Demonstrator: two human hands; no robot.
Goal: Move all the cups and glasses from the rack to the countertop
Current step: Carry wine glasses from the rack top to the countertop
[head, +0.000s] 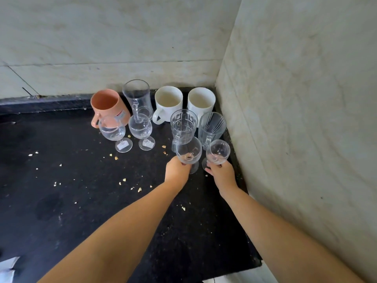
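Note:
On the black countertop [85, 201] in the corner, my left hand [177, 170] grips the stem of a clear wine glass [188, 151], and my right hand [221, 173] grips the stem of a second wine glass [217, 151]. Both glasses stand upright with their feet at or just above the counter. Behind them stand two clear glass mugs [183, 125] [212, 127], two white mugs [168, 102] [201, 103], a tall clear glass mug [137, 97], a terracotta mug [109, 107] and two more wine glasses [113, 130] [140, 128]. No rack is in view.
Marble walls close the corner at the back [122, 37] and on the right [306, 119]. Crumbs [116, 158] lie scattered over the counter. The counter's front edge [234, 272] runs near the bottom right. Something white [8, 266] shows at the lower left.

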